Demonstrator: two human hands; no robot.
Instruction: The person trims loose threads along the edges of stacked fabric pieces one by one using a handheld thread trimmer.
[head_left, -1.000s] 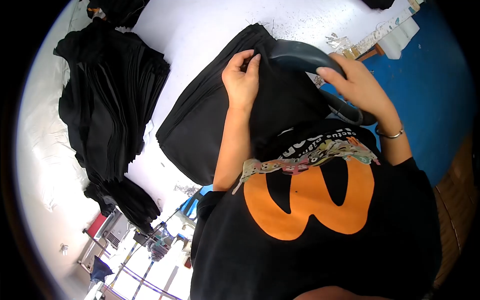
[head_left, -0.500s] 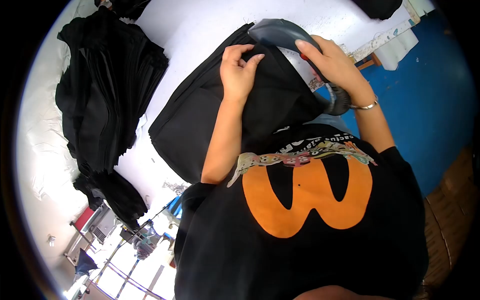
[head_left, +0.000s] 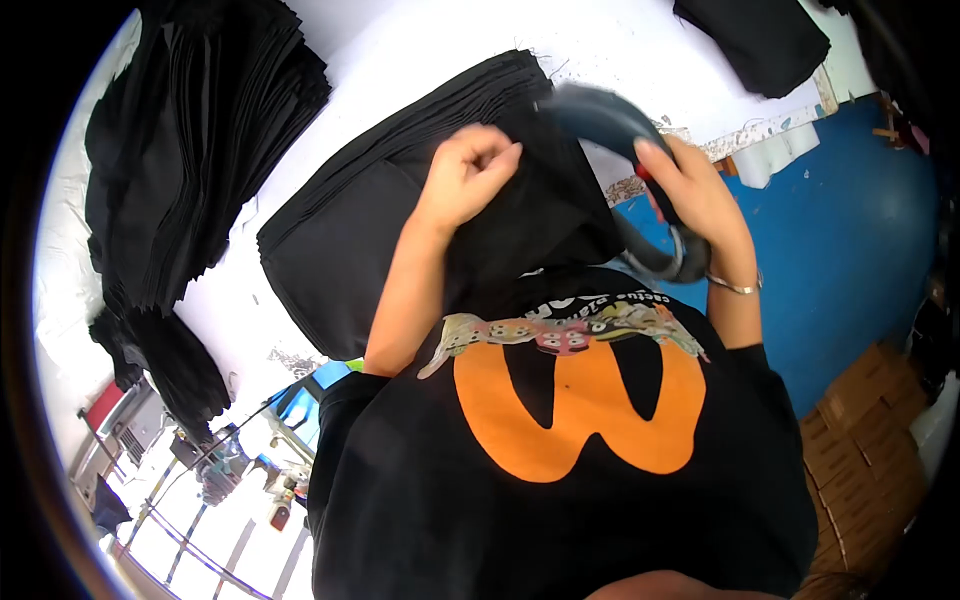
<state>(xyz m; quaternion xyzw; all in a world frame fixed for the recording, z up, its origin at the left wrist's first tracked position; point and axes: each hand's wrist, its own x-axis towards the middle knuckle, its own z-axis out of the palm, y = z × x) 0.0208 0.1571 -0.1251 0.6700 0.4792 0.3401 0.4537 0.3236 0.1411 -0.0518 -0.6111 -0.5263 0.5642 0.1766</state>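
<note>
Two hands in the head view: the left hand (head_left: 466,178) curls narrow over the black cloth stack (head_left: 345,235) on the tabletop (head_left: 420,35), pinch unclear; the right hand (head_left: 703,198) holds the dark handheld tool (head_left: 605,115), seemingly to aim its nose at the cloth.

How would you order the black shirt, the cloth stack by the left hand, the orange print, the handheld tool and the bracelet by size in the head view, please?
Largest to smallest, as they look:
Black shirt
Cloth stack
Orange print
Handheld tool
Bracelet
</note>
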